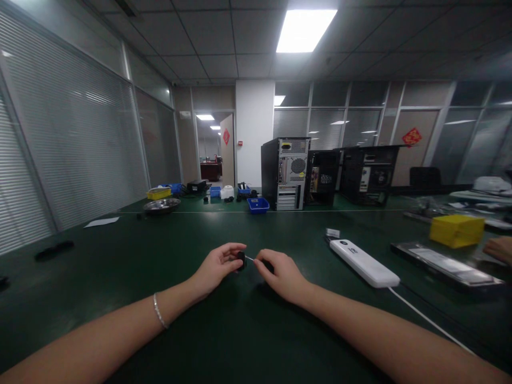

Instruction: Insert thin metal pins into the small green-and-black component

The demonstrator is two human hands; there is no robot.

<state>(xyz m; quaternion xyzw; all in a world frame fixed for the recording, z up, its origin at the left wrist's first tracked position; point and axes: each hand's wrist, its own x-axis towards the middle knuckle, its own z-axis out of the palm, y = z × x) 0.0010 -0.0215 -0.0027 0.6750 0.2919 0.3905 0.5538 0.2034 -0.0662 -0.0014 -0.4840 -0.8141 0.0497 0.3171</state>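
My left hand [218, 264] grips a small black part [241, 260] between thumb and fingers, just above the green table. Too little of the part shows to tell its kind. Close by on the right, my right hand [280, 273] pinches a thin, light metal rod [249, 258] that points left at the black part. Its tip meets or nearly meets the part; whether they touch I cannot tell. The rod's other end is hidden by my right fingers.
A white power strip [362, 261] with a cable lies right of my hands. Beyond it are a flat metal device [444, 264], a yellow box [456, 231] and another person's hand [498, 249]. Computer towers [286, 173], a blue tray [258, 206] and a metal bowl [162, 206] stand further back.
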